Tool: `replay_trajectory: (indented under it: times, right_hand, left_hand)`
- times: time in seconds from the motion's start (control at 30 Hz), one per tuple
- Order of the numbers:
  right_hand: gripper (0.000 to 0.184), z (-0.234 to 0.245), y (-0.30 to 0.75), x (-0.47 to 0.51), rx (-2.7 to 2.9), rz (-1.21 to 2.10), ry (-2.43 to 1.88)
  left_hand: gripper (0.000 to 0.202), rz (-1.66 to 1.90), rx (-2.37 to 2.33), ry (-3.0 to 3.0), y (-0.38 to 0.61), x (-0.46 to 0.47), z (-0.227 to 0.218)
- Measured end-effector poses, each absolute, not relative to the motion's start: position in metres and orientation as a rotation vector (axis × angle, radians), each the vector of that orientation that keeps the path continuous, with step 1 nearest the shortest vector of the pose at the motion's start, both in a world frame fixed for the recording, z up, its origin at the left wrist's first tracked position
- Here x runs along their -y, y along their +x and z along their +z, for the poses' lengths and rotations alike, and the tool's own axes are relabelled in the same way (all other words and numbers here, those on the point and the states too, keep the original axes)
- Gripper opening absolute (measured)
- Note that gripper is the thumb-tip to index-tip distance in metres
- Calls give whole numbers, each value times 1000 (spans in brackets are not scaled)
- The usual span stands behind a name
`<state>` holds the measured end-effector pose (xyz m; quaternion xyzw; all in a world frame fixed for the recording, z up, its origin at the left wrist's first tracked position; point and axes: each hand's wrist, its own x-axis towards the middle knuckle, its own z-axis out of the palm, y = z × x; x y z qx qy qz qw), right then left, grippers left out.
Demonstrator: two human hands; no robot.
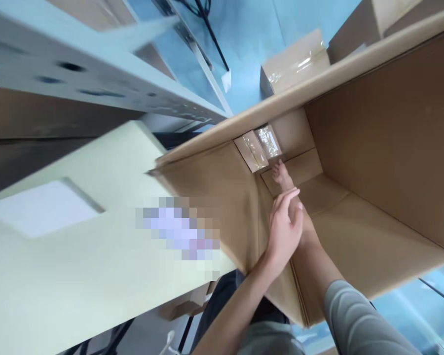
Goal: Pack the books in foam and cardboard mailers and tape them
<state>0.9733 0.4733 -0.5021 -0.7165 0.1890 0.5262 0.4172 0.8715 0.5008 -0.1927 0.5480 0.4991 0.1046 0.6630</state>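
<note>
A large open cardboard box [385, 133] stands in front of me, and both of my arms reach into it. Two small cardboard boxes sealed with shiny clear tape lie side by side in its far left corner, a left one [250, 152] and a right one [269, 140]. Deep inside, my right hand [280, 173] is just below these boxes, its fingers loosely bent and apart, with nothing visible in them. My left hand [285, 222] hovers nearer, overlapping the right forearm in view. Its thumb stands away from the fingers and it holds nothing.
To the left is a pale table [107, 281] with a white rectangular panel [40, 207] and a pixelated patch. A perforated metal shelf beam [107, 74] crosses the upper left. Beyond the large box, another taped carton [296, 61] sits on the blue floor [251, 29].
</note>
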Motion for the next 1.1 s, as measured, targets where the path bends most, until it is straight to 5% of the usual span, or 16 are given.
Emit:
replay_trajectory:
  times: [0.3,0.63,0.8,1.1]
  right_hand:
    - [39,-281,951,-412,-403,1293,-1790]
    - [53,-1,801,-400,472,1119,-1461]
    - [54,61,644,-392,832,1444,-1294]
    - [56,92,364,-394,1445,2127,-963]
  left_hand:
    - [10,436,-917,1249,783,-478,-52]
    - [30,921,-1073,1132,508,-393,38]
    - [22,1254,-1192,1031,379,-333,75]
    - [30,1885,-1553,506,212,-216,99]
